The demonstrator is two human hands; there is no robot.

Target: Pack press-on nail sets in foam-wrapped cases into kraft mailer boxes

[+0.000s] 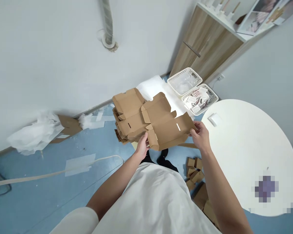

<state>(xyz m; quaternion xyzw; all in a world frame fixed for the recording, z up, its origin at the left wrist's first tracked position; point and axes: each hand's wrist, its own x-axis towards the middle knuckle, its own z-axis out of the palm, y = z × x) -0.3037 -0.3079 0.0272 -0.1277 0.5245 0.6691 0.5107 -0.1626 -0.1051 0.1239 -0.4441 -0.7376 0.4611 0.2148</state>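
Between my two hands I hold an unfolded brown cardboard box blank (164, 125), with creased flaps and a narrow slot. My left hand (142, 146) grips its near left flap. The fingers of my right hand (200, 135) pinch its right-hand panel. Just left of the blank, and partly under it, lies a stack of similar flat cardboard blanks (129, 112). What carries that stack is mostly hidden.
A round white table (253, 136) stands at the right. Behind the blank are white sheeting (151, 86) and two white baskets (184, 81), one full of small packets. Folded boxes (194, 172) lie on the floor; at the left are plastic wrap (36, 133) and a pale strap (51, 172).
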